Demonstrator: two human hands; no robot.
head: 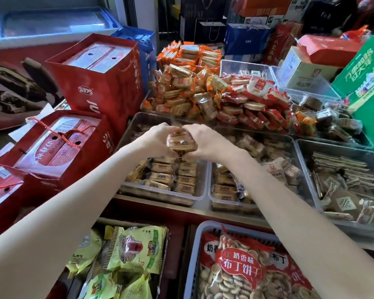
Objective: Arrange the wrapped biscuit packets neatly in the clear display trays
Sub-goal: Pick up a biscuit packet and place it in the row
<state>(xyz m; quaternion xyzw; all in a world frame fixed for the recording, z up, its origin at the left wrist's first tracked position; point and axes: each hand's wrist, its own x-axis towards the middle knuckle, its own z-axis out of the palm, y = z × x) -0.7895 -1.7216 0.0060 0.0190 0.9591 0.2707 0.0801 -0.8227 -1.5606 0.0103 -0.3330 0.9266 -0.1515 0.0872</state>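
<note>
A small stack of wrapped biscuit packets (181,144) hangs above the left clear display tray (200,196). My left hand (159,137) grips the stack from the left and my right hand (203,138) grips it from the right. Below the stack, rows of the same brown packets (166,175) lie flat in the tray's near half. A second clear tray (212,198) to the right holds looser packets (274,169), partly hidden by my right forearm.
Heaps of orange and red packets (203,87) fill trays behind. A clear tray of flat brown packets (341,184) sits right. Red gift bags (99,83) stand left. Below the counter are green snack bags (127,255) and a basket with a red biscuit bag (242,266).
</note>
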